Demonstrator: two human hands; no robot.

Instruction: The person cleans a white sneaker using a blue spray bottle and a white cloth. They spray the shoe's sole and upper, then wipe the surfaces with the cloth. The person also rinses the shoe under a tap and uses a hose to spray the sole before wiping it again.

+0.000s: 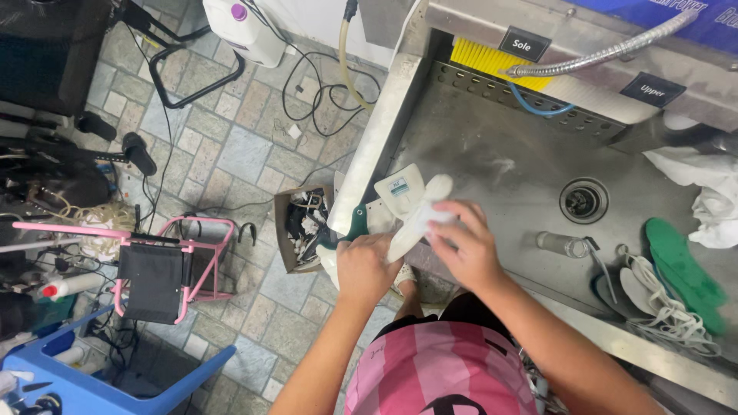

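Both hands, left (367, 267) and right (465, 250), clamp a white shoe (411, 211) over the steel sink's front-left edge (361, 165); basin open beyond.

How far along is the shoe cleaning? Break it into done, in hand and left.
Done: green insole and white laces lie pulled out on the steel sink.
In hand: left hand holds the white shoe; right hand presses a white cloth on it.
Left: I cannot tell whether the shoe is clean.

Two hands, left (365, 267) and right (466, 250), one white shoe (407, 207), one green insole (683, 270), one drain (583, 200), one yellow brush (492, 60), one pink walker (165, 269)
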